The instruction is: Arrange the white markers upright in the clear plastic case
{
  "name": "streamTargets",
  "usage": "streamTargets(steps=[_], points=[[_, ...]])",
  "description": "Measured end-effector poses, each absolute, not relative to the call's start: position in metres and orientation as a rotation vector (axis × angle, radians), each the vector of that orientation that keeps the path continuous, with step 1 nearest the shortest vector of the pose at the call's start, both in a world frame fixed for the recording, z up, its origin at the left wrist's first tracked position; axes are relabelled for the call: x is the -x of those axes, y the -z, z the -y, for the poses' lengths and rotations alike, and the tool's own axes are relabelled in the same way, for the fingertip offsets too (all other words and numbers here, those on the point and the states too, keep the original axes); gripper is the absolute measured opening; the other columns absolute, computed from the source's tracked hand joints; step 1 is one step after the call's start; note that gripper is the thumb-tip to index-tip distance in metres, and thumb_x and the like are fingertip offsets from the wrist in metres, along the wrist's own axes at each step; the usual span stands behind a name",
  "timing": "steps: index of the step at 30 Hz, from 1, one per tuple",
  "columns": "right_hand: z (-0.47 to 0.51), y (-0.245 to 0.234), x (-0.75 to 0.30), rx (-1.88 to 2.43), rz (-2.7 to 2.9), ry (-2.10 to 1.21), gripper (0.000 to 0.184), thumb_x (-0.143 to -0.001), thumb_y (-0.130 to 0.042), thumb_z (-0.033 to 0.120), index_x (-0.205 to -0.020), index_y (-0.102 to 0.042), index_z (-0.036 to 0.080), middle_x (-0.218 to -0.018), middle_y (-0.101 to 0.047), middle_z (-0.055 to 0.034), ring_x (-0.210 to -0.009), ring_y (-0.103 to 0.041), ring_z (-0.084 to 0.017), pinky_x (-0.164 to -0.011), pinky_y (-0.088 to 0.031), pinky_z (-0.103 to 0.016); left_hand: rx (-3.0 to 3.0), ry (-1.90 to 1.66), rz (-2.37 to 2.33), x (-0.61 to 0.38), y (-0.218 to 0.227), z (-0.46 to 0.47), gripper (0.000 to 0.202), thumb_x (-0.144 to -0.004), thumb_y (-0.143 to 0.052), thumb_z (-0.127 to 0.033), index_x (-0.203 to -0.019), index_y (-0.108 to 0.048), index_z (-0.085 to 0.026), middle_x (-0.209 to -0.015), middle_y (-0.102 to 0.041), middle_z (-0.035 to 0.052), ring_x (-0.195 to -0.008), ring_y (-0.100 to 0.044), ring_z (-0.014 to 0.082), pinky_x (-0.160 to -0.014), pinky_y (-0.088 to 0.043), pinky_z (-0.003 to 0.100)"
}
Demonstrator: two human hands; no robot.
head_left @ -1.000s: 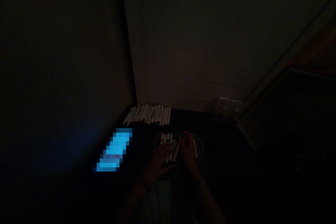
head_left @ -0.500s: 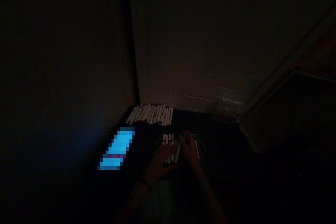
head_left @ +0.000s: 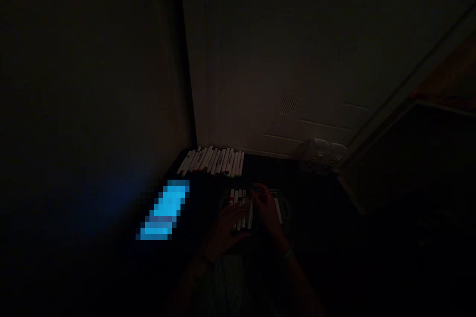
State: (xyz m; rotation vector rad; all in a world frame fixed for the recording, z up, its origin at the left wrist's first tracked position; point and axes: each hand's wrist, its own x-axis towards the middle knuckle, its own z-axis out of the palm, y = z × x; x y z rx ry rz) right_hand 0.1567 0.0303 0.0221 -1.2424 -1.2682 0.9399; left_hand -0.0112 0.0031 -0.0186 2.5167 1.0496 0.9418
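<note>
My left hand (head_left: 227, 224) lies with its fingers stretched out over white markers (head_left: 235, 198) set side by side in a clear plastic case (head_left: 286, 208). At the right end of that group is a white marker (head_left: 250, 217), its upper end between the fingertips of my right hand (head_left: 267, 208). This marker lies nearly in line with the others; the dim light hides whether it touches the case's bottom. More white shows in the case to the right of my right hand.
A row of several white markers (head_left: 215, 161) lies at the back by the wall. A lit, pixelated screen (head_left: 165, 210) is at the left on the dark tabletop (head_left: 316, 223). Clear plastic containers (head_left: 323, 156) stand at the back right. The room is very dark.
The marker at my right hand has gone from slanted to nearly parallel with the others, moving slightly left. My right hand has shifted slightly left; my left hand stays about where it was.
</note>
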Motion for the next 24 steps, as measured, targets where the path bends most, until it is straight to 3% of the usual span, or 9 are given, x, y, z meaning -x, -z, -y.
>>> streamTargets(steps=[6,11,17,24], points=[[-0.028,-0.019,-0.158,1.233,1.213,-0.928,0.039,-0.079,-0.052,0.046,-0.109,-0.052,0.020,-0.074,-0.063,-0.0012,-0.068,-0.059,-0.015,-0.057,-0.044,-0.022,-2.560,-0.963,-1.068,0.011,0.010,0.000,0.055,-0.075,-0.061,-0.039,-0.125,-0.044,-0.022,-0.131,-0.047,0.0085,-0.124,-0.039,0.0235,-0.101,-0.034,0.048],[-0.029,-0.014,-0.159,1.246,1.111,-0.870,0.041,-0.078,-0.053,0.046,-0.109,-0.050,0.020,-0.069,-0.060,0.0003,-0.063,-0.057,-0.014,-0.053,-0.042,-0.021,-2.666,-0.909,-1.082,0.012,-0.003,0.003,0.046,-0.076,-0.058,-0.041,-0.119,-0.051,-0.024,-0.129,-0.049,0.0059,-0.122,-0.040,0.0236,-0.104,-0.029,0.048],[-0.031,-0.011,-0.160,1.254,1.032,-0.837,0.043,-0.074,-0.058,0.046,-0.107,-0.052,0.019,-0.066,-0.058,0.0017,-0.058,-0.054,-0.012,-0.050,-0.039,-0.020,-2.627,-0.957,-1.193,0.011,-0.013,0.009,0.045,-0.075,-0.057,-0.047,-0.114,-0.055,-0.024,-0.118,-0.057,0.0052,-0.115,-0.045,0.0244,-0.099,-0.032,0.045],[-0.034,-0.008,-0.161,1.257,0.999,-0.874,0.044,-0.073,-0.058,0.047,-0.106,-0.053,0.019,-0.063,-0.058,0.0021,-0.055,-0.052,-0.011,-0.047,-0.038,-0.019,-2.594,-0.883,-1.204,0.000,-0.015,0.006,0.054,-0.074,-0.058,-0.048,-0.123,-0.047,-0.027,-0.114,-0.057,0.0041,-0.106,-0.049,0.0208,-0.092,-0.032,0.038]])
